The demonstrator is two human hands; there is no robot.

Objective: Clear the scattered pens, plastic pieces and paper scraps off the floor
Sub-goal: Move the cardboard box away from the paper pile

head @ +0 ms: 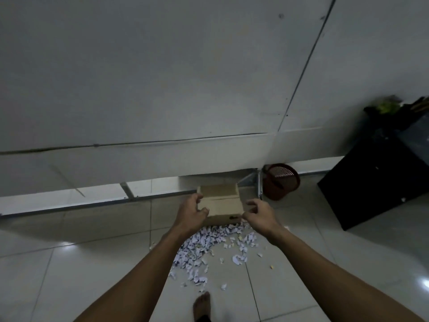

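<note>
A heap of white paper scraps (204, 247) lies spread on the tiled floor, thickest just in front of a brown cardboard box (222, 205). The box stands open by the wall, its near side facing me. My left hand (192, 211) is at the box's left side with curled fingers touching its edge. My right hand (257, 211) is at the box's right lower corner, fingers bent and pinched near it. Whether either hand truly grips the box is unclear. No pens or plastic pieces show.
A red mesh waste basket (279, 181) lies tilted against the wall, right of the box. A black cabinet (380, 182) stands at the right. The grey wall (162, 89) rises straight ahead. My bare foot (202, 306) is near the bottom edge.
</note>
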